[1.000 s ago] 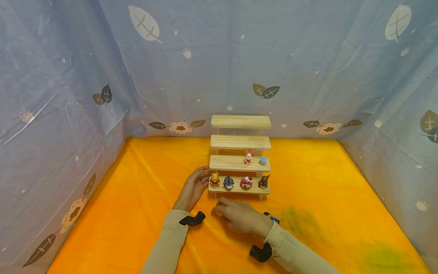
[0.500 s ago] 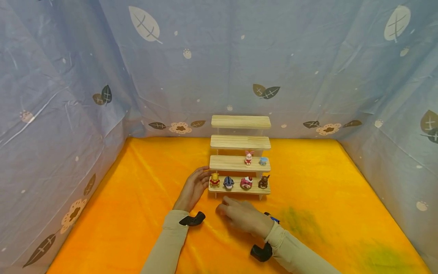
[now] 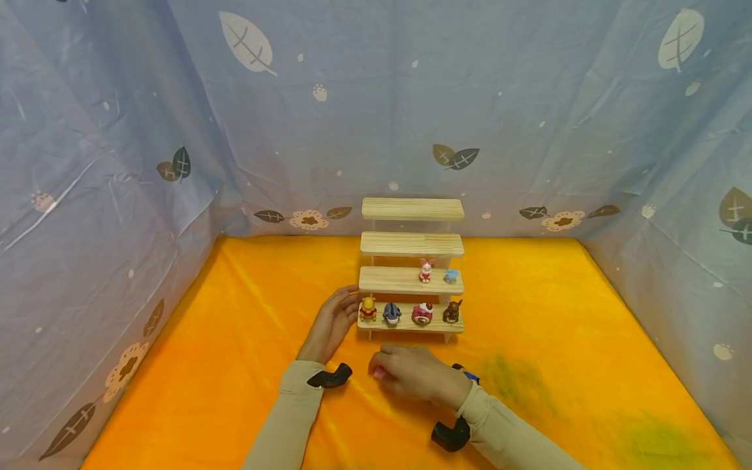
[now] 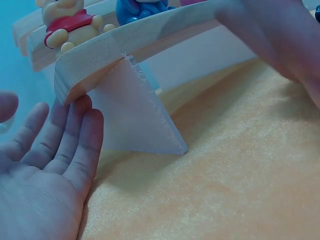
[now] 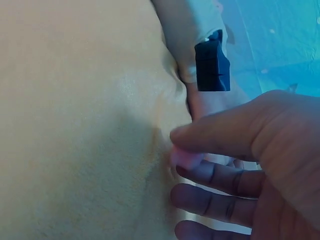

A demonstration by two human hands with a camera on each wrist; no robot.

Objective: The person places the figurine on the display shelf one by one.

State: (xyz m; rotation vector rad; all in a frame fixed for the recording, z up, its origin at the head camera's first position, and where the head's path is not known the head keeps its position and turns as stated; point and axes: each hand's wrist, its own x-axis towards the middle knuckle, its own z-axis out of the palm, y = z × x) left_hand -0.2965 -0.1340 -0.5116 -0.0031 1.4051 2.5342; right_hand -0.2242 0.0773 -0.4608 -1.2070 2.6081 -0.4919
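Pink and blurred, a small object [image 5: 186, 159] is pinched between the thumb and index finger of the right hand [image 3: 411, 373], its back upward, before the wooden shelf [image 3: 412, 209]. Palm inward, the left hand [image 3: 330, 324] rests nearly straight fingers at the shelf's left end.

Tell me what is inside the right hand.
The right hand pinches a small pink thing; the fingers cover part of it, and blur hides its exact shape.
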